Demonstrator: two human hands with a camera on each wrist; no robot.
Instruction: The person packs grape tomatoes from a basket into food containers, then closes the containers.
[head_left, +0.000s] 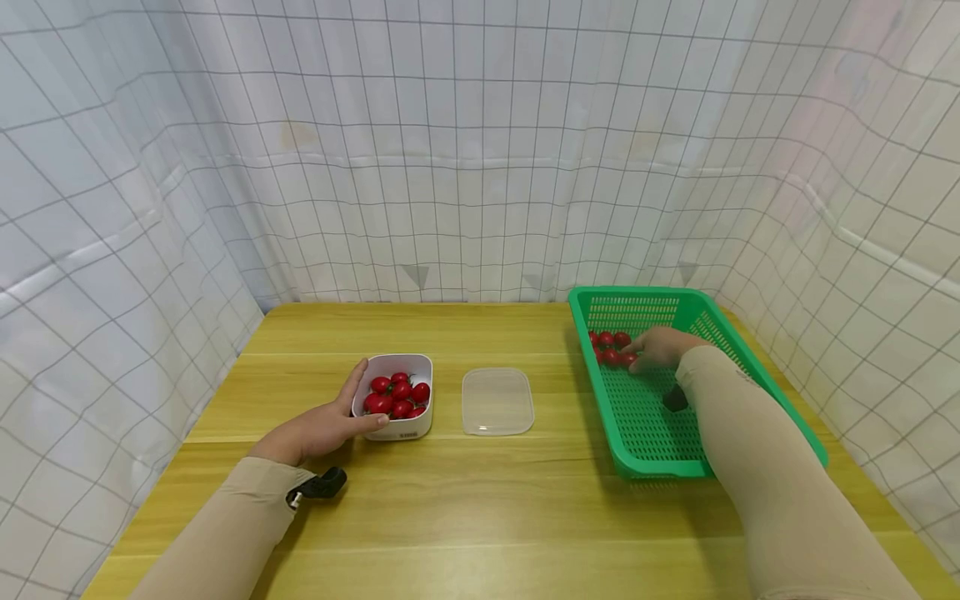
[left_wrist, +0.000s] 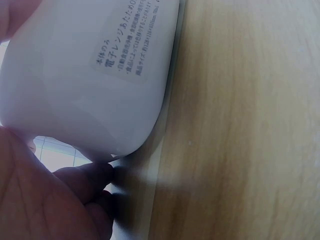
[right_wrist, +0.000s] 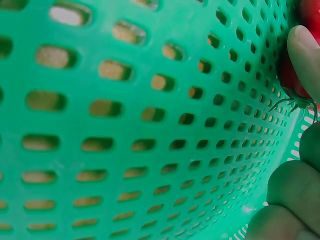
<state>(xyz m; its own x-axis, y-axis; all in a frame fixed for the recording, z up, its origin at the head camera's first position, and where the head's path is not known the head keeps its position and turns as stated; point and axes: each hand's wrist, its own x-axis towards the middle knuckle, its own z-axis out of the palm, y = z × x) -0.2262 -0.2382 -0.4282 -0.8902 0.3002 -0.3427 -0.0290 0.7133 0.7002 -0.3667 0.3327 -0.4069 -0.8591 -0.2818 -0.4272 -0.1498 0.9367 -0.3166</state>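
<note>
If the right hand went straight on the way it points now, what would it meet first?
Likely the nearest tomato in the green basket, right by the right hand; it may already touch, though depth is unclear.

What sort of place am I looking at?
Probably a curtained-off booth set up for tabletop work: white grid-patterned curtains line the back and both sides of a wood-grain table, which holds a green basket.

Smooth plastic container [left_wrist: 55, 85] meets left fingers [head_left: 352, 382] above wood-grained table [head_left: 480, 517]; glossy tomatoes [head_left: 611, 357] touch right fingers [right_wrist: 292, 187] inside plastic basket [head_left: 641, 429].
</note>
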